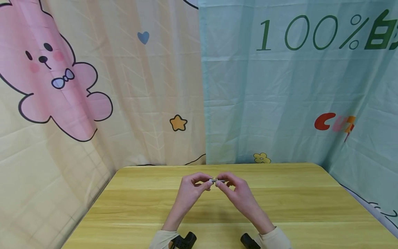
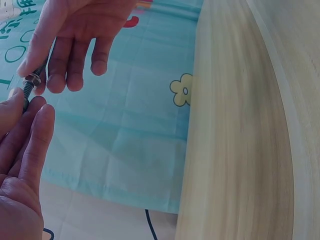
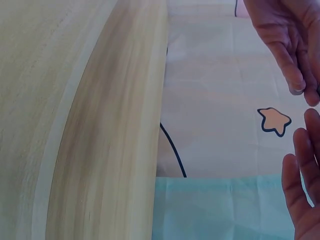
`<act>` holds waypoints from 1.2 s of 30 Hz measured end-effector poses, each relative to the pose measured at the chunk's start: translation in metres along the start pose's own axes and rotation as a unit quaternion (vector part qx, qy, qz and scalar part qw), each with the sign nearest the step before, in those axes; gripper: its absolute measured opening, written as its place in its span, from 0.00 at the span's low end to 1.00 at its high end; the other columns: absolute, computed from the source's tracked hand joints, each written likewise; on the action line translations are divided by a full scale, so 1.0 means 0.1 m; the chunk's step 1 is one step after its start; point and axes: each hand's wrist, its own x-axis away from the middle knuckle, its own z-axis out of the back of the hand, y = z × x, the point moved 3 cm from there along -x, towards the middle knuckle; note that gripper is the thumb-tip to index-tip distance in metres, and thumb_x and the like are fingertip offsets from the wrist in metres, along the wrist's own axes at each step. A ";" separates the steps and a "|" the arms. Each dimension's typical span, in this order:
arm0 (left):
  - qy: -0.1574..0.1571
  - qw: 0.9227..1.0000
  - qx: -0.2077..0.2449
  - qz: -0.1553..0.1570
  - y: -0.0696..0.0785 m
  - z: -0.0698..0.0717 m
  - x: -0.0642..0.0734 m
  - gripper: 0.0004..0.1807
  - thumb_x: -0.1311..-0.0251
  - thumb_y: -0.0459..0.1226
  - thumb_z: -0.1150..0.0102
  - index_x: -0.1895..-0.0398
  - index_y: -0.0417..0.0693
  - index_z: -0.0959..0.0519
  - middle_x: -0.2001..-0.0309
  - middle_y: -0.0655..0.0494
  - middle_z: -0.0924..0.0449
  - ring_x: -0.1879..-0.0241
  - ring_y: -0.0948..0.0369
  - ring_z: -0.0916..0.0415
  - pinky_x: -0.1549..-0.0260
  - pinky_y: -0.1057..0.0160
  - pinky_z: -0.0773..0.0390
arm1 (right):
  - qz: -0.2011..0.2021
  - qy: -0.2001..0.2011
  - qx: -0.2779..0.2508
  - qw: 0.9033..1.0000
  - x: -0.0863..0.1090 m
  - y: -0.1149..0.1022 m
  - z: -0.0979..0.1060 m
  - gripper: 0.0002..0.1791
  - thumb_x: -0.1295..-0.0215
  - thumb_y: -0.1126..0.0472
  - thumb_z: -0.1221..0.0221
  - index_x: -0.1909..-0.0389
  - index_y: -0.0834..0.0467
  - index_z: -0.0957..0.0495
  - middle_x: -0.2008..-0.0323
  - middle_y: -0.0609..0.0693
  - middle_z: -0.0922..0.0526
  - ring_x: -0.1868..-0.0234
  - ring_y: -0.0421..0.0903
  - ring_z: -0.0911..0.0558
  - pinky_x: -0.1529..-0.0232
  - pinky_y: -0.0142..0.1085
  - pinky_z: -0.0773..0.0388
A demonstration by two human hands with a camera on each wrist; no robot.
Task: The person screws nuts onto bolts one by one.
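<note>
Both hands meet over the table, holding a small metal bolt between them. In the head view my left hand is on the left, its thumb and forefinger pinching one end of the bolt. From the other side, my right hand grips the bolt around a nut-like metal ring with thumb and forefinger. Threads show between the two sets of fingertips in the left wrist view. Its ends are mostly covered by the fingers. The right wrist view catches only parts of both hands, and the bolt is not visible there.
A wooden table lies beneath the hands. Behind it hang a cream curtain and a light blue curtain, with more cloth along both sides. Each wrist wears a black camera mount, such as the left one.
</note>
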 end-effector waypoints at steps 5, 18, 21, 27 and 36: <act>-0.001 1.000 -0.002 0.000 0.01 -0.01 0.01 0.05 0.38 0.28 0.37 0.61 0.34 0.16 0.64 0.42 0.17 0.69 0.48 0.19 0.62 0.48 0.16 | -0.021 0.005 0.005 1.000 0.01 0.01 0.00 0.08 0.29 0.49 0.43 0.63 0.46 0.18 0.68 0.39 0.17 0.64 0.39 0.20 0.59 0.38 0.21; 0.007 1.000 -0.003 -0.002 0.00 0.00 0.00 0.05 0.38 0.27 0.37 0.61 0.35 0.16 0.65 0.44 0.17 0.68 0.48 0.19 0.63 0.57 0.16 | 0.009 -0.021 -0.017 1.000 -0.01 -0.02 -0.02 0.14 0.35 0.66 0.36 0.49 0.55 0.22 0.54 0.46 0.19 0.53 0.45 0.20 0.60 0.38 0.20; 0.004 1.000 -0.001 0.001 0.00 0.00 0.00 0.05 0.38 0.27 0.37 0.61 0.35 0.16 0.64 0.43 0.17 0.68 0.48 0.19 0.63 0.58 0.16 | 0.022 -0.017 -0.013 1.000 -0.01 -0.04 -0.01 0.12 0.36 0.69 0.37 0.53 0.58 0.22 0.57 0.48 0.18 0.57 0.46 0.20 0.61 0.39 0.20; 0.002 1.000 0.000 0.003 0.00 -0.01 0.00 0.05 0.38 0.27 0.37 0.61 0.34 0.16 0.64 0.43 0.17 0.68 0.49 0.19 0.63 0.59 0.16 | 0.009 -0.020 -0.007 1.000 -0.01 -0.03 0.02 0.09 0.34 0.62 0.36 0.55 0.49 0.20 0.59 0.40 0.18 0.57 0.41 0.20 0.59 0.37 0.21; -0.003 1.000 0.007 0.008 0.00 -0.03 0.00 0.05 0.38 0.27 0.37 0.61 0.33 0.16 0.63 0.41 0.17 0.67 0.45 0.19 0.63 0.58 0.16 | -0.033 -0.016 -0.035 0.999 0.01 -0.01 0.01 0.07 0.30 0.51 0.41 0.63 0.50 0.19 0.69 0.45 0.17 0.67 0.43 0.20 0.68 0.37 0.19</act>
